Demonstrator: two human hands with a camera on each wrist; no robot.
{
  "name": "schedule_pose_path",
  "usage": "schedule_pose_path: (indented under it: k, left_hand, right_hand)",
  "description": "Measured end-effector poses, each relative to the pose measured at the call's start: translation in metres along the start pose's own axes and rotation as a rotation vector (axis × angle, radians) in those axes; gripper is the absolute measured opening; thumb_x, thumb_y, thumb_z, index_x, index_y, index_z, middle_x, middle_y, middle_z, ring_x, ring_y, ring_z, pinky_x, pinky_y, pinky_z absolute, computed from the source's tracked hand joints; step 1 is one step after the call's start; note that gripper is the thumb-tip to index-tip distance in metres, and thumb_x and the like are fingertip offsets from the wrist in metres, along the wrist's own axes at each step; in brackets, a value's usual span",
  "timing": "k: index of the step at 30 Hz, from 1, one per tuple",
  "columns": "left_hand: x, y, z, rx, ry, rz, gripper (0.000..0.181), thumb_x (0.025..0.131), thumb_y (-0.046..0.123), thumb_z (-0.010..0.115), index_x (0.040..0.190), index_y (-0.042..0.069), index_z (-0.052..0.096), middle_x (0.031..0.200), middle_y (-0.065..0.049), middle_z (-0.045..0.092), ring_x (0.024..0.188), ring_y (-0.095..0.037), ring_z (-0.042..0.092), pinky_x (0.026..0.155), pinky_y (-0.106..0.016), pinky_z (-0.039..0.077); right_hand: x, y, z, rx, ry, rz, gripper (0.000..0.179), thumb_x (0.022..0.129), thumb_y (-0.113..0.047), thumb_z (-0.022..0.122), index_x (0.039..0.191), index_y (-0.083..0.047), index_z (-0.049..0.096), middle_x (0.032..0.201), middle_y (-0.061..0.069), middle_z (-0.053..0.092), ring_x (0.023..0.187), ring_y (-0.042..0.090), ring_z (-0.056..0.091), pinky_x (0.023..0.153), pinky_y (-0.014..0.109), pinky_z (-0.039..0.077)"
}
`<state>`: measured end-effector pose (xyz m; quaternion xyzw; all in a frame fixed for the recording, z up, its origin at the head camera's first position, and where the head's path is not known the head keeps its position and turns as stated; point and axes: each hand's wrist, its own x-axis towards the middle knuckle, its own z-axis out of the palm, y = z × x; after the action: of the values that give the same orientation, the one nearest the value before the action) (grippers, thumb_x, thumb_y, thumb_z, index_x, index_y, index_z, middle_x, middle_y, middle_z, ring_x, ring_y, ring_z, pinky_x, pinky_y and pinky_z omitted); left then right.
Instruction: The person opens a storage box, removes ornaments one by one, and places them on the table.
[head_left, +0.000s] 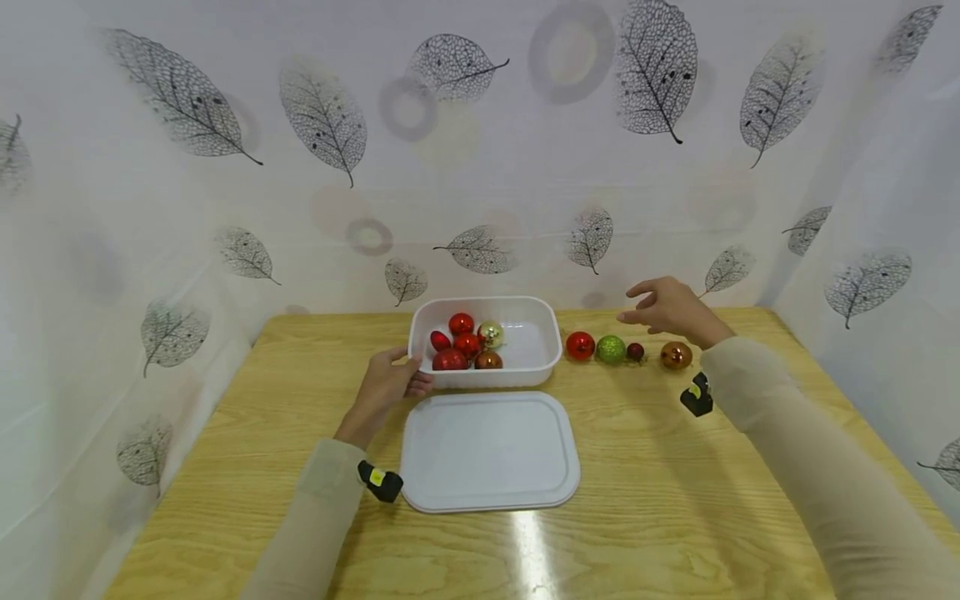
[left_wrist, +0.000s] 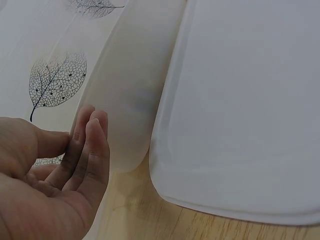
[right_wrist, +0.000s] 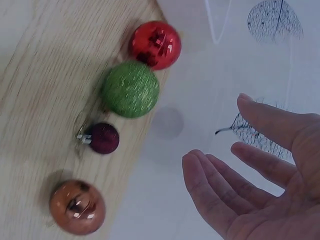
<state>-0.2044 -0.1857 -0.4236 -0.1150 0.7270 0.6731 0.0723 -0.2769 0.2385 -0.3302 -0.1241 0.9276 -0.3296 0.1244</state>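
Note:
A white plastic container [head_left: 531, 377] stands near the back of the table with several Christmas baubles inside, mostly red, plus a gold bauble [head_left: 491, 334] and a copper one [head_left: 488, 360]. My left hand [head_left: 386, 383] grips its front left corner, thumb at the rim and fingers against the outer wall. My right hand [head_left: 670, 310] hovers with parted fingers and nothing between them. Below and around it on the table lie a red bauble [right_wrist: 156, 45], a green glittery bauble [right_wrist: 131, 90], a small dark red bauble [right_wrist: 104, 138] and a copper bauble [right_wrist: 77, 207].
A white lid [head_left: 491, 452] lies flat on the wooden table [head_left: 660, 500], just in front of the container. Behind the table hangs a pale leaf-patterned cloth [head_left: 510, 167], which also covers both sides.

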Motion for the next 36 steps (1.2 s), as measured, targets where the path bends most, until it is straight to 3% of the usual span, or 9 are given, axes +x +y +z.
schedule_pose_path:
  k: [6, 24, 29, 36]
  left_hand:
    - [-0.001, 0.0, 0.0, 0.015, 0.005, 0.0, 0.047, 0.107, 0.012, 0.051, 0.149, -0.007, 0.04, 0.089, -0.018, 0.073, 0.072, -0.017, 0.071, 0.069, -0.027, 0.063]
    - [-0.001, 0.001, 0.0, 0.027, 0.013, -0.01, 0.047, 0.107, 0.011, 0.051, 0.15, -0.006, 0.04, 0.09, -0.019, 0.073, 0.071, -0.016, 0.071, 0.069, -0.025, 0.062]
    - [-0.002, 0.001, 0.0, 0.022, 0.006, -0.009, 0.048, 0.107, 0.011, 0.051, 0.15, -0.007, 0.039, 0.089, -0.018, 0.073, 0.071, -0.016, 0.071, 0.069, -0.026, 0.062]
    - [-0.002, 0.001, 0.0, 0.024, 0.011, -0.012, 0.047, 0.108, 0.012, 0.05, 0.15, -0.005, 0.041, 0.09, -0.019, 0.073, 0.072, -0.016, 0.071, 0.069, -0.025, 0.062]
  right_hand:
    - [0.013, -0.02, 0.015, -0.023, -0.01, -0.015, 0.06, 0.097, -0.025, 0.071, 0.142, 0.009, 0.049, 0.129, 0.039, 0.056, 0.091, 0.039, 0.071, 0.078, 0.046, 0.063]
    - [0.039, -0.072, 0.064, 0.022, -0.082, -0.113, 0.057, 0.094, -0.023, 0.075, 0.14, 0.005, 0.055, 0.129, 0.033, 0.06, 0.099, 0.042, 0.07, 0.089, 0.049, 0.06]
    - [0.044, -0.079, 0.08, 0.052, -0.13, -0.144, 0.054, 0.094, -0.022, 0.074, 0.138, 0.005, 0.056, 0.127, 0.033, 0.061, 0.093, 0.043, 0.071, 0.085, 0.048, 0.062]
    - [0.048, -0.084, 0.1, 0.104, -0.184, -0.173, 0.054, 0.094, -0.018, 0.075, 0.137, 0.007, 0.056, 0.123, 0.031, 0.062, 0.098, 0.041, 0.07, 0.082, 0.045, 0.063]
